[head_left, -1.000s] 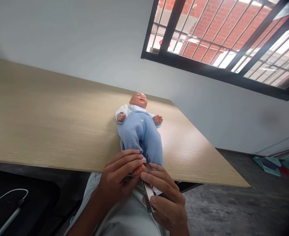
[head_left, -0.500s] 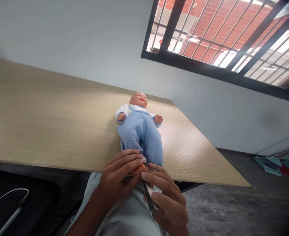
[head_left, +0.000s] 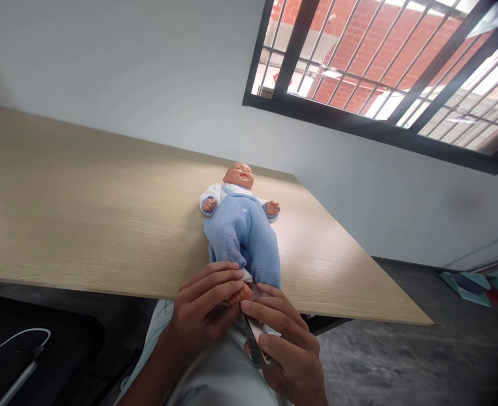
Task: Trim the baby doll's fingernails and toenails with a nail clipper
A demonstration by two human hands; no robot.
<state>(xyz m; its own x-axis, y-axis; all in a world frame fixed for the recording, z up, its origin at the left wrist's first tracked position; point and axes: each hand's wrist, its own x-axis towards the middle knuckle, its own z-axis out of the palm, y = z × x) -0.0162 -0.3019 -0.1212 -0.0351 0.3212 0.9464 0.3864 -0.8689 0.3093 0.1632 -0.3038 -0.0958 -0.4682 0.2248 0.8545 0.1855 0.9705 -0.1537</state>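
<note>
Pale wall (head_left: 126, 67) at back, barred window (head_left: 371, 127) upper R, prob. the main light source, given the sheen on the worktop. Wood-look worktop (head_left: 83, 208) runs from far L to a corner on the R; person's lap in pale trousers (head_left: 215, 372) tucks up to its near edge, prob. for easy reach. Dark seat (head_left: 66, 338) lower L w/ a white cable (head_left: 24, 330) on it.

Doll (head_left: 244, 225) in blue fleece lies on its back on worktop, head twd wall, legs twd person, feet at the near edge; placed like that, prob. b/c it leaves both hands room to work from the lap side.

L hand (head_left: 208, 299): grip closed round the doll's foot on the L, fingers over the top, thumb below; looks like steadying, toes left showing. R hand (head_left: 286, 338): grip clamped on a slim metal tool (head_left: 254, 341), maybe nail clippers, angled w/ its tip up at the toes, prob. for fine control. Can't tell if tip touches. Doll's foot (head_left: 240, 293) bare, toes bunched btwn the hands; other foot mostly hidden.
</note>
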